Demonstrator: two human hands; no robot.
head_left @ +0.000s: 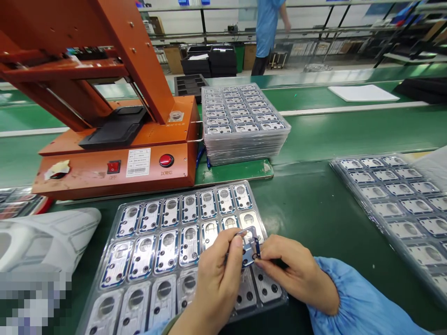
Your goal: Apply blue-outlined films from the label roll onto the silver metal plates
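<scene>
My left hand pinches a small rectangular metal plate with blue edging between thumb and fingers, over a clear plastic tray. At the plate's right edge, my right hand has its thumb and fingertips closed on a dark blue edge strip; whether the strip is loose cannot be made out. The tray beneath holds rows of similar silver plates, several with blue borders and a round recess. Both hands hide part of its lower right area.
An orange press machine with a red button stands at the back left. Beside it rises a stack of filled clear trays. Another filled tray lies at right, a white plastic bag at left. Beyond the green bench stands a person in blue.
</scene>
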